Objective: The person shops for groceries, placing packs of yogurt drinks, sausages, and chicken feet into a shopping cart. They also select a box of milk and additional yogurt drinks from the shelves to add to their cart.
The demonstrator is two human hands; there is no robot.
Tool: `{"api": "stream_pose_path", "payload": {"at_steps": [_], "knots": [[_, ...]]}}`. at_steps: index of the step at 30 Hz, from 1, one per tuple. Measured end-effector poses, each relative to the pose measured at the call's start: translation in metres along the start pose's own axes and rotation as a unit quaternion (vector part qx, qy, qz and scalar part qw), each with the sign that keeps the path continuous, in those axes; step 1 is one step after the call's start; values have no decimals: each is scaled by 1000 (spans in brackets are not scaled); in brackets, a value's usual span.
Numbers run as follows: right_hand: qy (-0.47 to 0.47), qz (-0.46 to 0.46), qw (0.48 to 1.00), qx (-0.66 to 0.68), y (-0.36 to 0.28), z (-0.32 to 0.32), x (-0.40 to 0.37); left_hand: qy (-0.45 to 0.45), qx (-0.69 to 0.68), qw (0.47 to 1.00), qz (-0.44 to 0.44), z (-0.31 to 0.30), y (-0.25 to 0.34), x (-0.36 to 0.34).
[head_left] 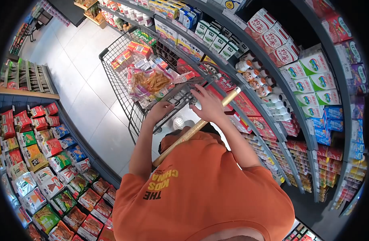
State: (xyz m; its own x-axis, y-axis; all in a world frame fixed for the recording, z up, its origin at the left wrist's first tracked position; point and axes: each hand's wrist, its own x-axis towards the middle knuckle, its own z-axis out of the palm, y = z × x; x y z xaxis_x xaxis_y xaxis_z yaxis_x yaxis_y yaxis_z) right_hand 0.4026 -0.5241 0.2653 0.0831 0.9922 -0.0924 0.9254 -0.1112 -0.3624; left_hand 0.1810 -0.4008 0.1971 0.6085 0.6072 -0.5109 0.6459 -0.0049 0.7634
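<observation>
A black wire shopping cart (112, 86) stands ahead of me, its handle crossing just in front of my body. My left hand (161, 111) is closed on the left part of the handle, with the fingertips partly hidden. Farther right, my right hand (207, 103) rests at the handle with its fingers apart. A pale wooden pole (184, 137) slants across my front and passes beneath my right wrist. Inside the cart lie a clear bag of brownish food (150, 82), red-and-yellow boxes (139, 49) and several other packs.
Close on my right runs a tall shelf (279, 72) with drink cartons (317, 74) and small bottles (256, 82). A low display of snack packets (52, 146) borders the left side. Pale floor tiles (82, 94) stretch ahead between them. A shoe (178, 123) shows below the handle.
</observation>
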Motion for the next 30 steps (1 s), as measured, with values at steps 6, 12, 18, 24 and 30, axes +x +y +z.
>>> {"api": "stream_pose_path", "payload": {"at_steps": [6,12,18,24,30], "knots": [[3,26,999,44,-6,0,-2,35,16,998,40,5,-14,3],[11,17,1000,-6,-2,6,-6,35,18,998,42,9,-17,6],[12,27,999,27,-6,2,-8,3,22,999,-44,3,-7,1],[-19,40,999,30,-6,-3,-6,7,-6,999,-36,4,-9,1],[-12,25,998,50,-6,-9,-8,12,-1,999,-34,4,-6,1]]}}
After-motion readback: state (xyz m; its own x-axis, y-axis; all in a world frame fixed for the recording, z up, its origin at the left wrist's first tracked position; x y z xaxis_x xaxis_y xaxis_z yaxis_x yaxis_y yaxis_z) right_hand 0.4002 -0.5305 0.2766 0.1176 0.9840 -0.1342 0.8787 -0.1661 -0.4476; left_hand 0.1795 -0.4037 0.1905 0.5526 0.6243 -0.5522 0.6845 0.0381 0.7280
